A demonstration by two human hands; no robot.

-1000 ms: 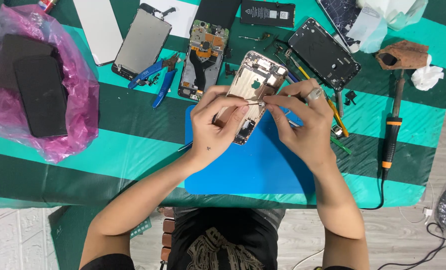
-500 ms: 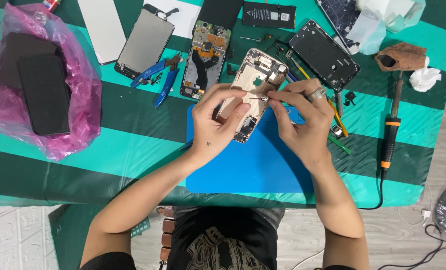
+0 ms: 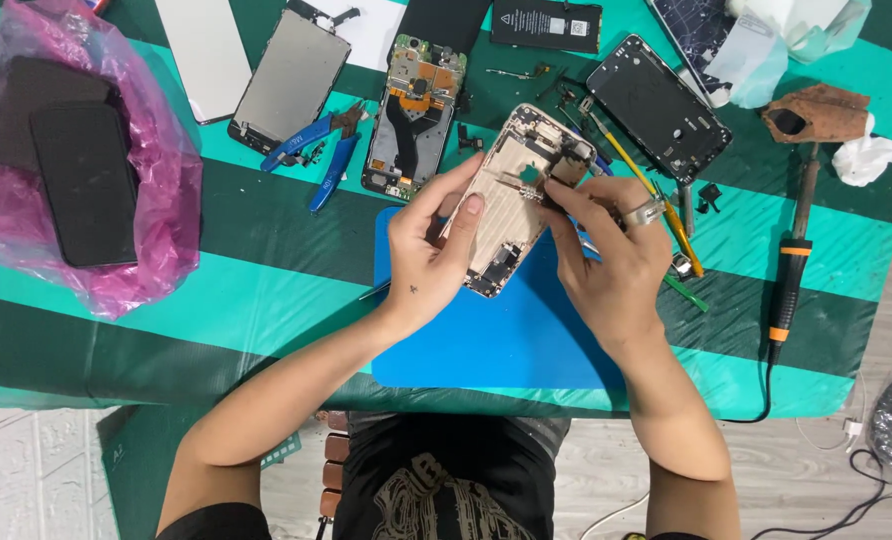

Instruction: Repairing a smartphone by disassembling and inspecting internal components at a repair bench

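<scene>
Both hands are holding an opened phone frame (image 3: 514, 205) tilted above the blue mat (image 3: 486, 340): left hand (image 3: 428, 255) fingers gripping its edge, right hand (image 3: 611, 255) fingers pinching at its top, beside the yellow-handled tool (image 3: 656, 205).

– What bags, labels and screens can be seen on the table?

– A pink plastic bag (image 3: 156, 190) is seen far left, with a black phone screen (image 3: 86, 180) inside. A grey screen panel (image 3: 291, 80) is laid at the top. A black battery with a white label (image 3: 546, 22) is placed near the top edge.
</scene>
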